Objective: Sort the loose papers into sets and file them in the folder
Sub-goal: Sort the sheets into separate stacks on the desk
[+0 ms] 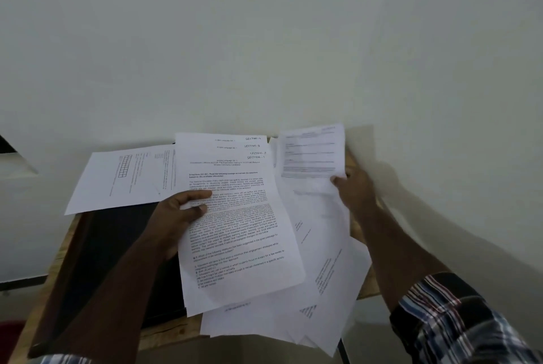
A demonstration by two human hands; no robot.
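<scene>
Nearest, loose papers (pixel 308 290) fan over the front-right of the wooden table (pixel 63 258), corners hanging past the edge w/ some overlapping, so they'll slide off each other easily; thin, floppy, very light. Left hand (pixel 176 216) pinches a staggered set of printed sheets (pixel 235 216) at its left edge, thumb on top, fingers under, approx mid-height of the page; good hold, since sheets droop if taken by a corner. Beneath that arm lies the dark folder (pixel 117 260), flat, looks stiffer than the paper, best lifted by an edge or spine. Right hand (pixel 355 190), blurred, grips a single sheet (pixel 313 152) by its lower right corner; sheet stands up but prob. bends w/ any quick move. Farther left, one more page (pixel 123 181) lies flat, partly over the folder's far end. Judging by this, sorting is mid-way; nothing filed yet.
</scene>
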